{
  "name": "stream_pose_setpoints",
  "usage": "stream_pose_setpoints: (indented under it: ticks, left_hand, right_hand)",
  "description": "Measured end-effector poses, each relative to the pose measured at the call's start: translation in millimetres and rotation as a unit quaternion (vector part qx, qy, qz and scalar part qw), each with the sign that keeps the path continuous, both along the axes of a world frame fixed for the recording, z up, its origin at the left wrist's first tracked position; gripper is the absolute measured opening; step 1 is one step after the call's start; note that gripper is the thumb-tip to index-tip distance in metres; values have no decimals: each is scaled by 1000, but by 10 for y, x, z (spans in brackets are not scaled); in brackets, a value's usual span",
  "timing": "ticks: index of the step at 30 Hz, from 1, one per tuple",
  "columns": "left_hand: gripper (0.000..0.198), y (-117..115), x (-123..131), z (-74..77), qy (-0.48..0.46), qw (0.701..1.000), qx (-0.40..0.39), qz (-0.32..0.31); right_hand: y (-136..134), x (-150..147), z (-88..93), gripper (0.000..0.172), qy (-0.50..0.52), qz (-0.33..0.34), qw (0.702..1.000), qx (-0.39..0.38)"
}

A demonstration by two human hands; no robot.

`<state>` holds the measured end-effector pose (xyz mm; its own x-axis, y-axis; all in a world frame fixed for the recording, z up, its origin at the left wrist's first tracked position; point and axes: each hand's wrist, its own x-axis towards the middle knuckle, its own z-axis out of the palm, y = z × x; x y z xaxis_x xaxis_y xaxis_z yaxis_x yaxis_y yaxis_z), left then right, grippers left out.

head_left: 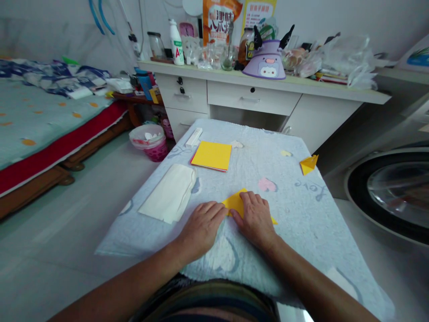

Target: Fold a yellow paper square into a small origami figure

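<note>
A piece of yellow folding paper (pixel 235 202), folded to a pointed shape, lies on the cloth-covered table (pixel 288 197) in front of me. My left hand (pixel 203 227) has its fingertips closed on the paper's left corner. Across the paper's middle and right side lies my right hand (pixel 255 220), its fingers bent and pressing down, thumb near the lower edge. Much of the paper is hidden beneath this hand; a small tip sticks out to its right. Farther back sits a square stack of folding paper (pixel 212 155), yellow on top.
A white paper sheet or pouch (pixel 170 192) lies left of my hands, with a small white box (pixel 194 137) behind it. An orange-yellow folded paper piece (pixel 309 165) rests at the right table edge. Beyond stand a cluttered desk (pixel 228 76) and a front-loading washing machine (pixel 398 192).
</note>
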<state>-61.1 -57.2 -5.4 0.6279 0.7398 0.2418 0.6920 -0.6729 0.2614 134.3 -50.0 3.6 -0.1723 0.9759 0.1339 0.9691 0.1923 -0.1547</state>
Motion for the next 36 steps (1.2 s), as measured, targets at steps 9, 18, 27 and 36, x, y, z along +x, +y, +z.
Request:
stream_pose_setpoints:
  ticks: [9,18,27,36]
  left_hand:
    - [35,-74,49,-68,73,997,23,-21]
    - [29,-15,7,46,147,987,62,-29]
    - [25,-19,-142,40,164,984,70,-16]
    - [20,-41,-237,16,150,984,91,-2]
  right_hand:
    - [-8,-95,-54,67,-11,-34,999,36]
    - [-82,70,-53,75,-17,-16,999,25]
    - [-286,650,-111,75,-20,-37,998,41]
    - [-510,1067,-169,72,-44,-85,995,38]
